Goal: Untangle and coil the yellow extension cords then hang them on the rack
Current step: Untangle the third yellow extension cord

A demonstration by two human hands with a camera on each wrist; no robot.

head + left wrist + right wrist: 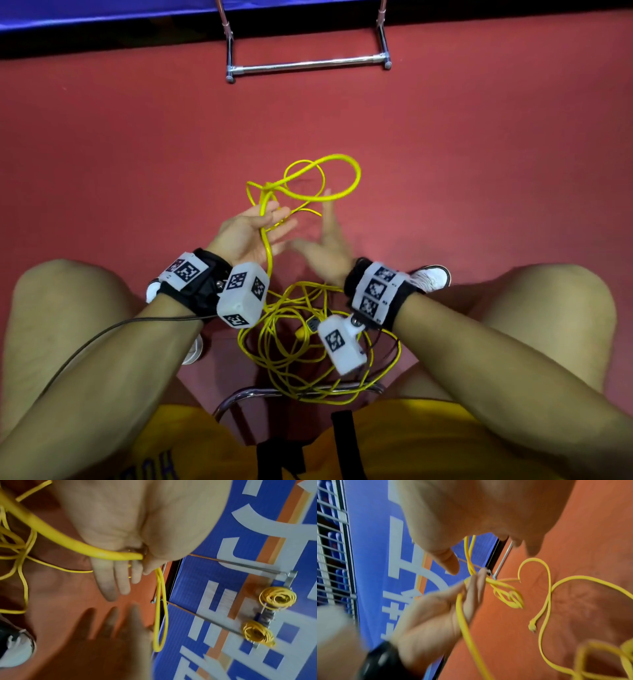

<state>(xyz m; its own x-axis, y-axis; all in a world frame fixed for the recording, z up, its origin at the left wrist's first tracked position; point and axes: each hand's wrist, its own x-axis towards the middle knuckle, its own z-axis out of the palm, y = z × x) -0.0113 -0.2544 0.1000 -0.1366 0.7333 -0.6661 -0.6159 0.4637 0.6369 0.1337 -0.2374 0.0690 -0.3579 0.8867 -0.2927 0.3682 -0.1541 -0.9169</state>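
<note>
A loop of yellow extension cord [356, 174] stands up from my left hand [260, 226], which lies palm up. In the left wrist view the thumb pinches the cord [68, 539] against the fingers [120, 580]. My right hand [325, 240] is beside it, fingers spread and blurred, holding nothing. The right wrist view shows the cord [462, 615] running across the left palm [436, 615] and a loose plug end [532, 626] on the floor. A tangle of cord [291, 342] lies between my legs. The rack's chrome base [308, 65] stands ahead; two coiled cords [278, 599] [257, 631] hang on it.
Red floor all around. A blue banner wall [102, 13] stands behind the rack. My white shoes [431, 277] [152, 291] flank the tangle. A chrome chair frame [239, 397] sits under me, with cord draped over it.
</note>
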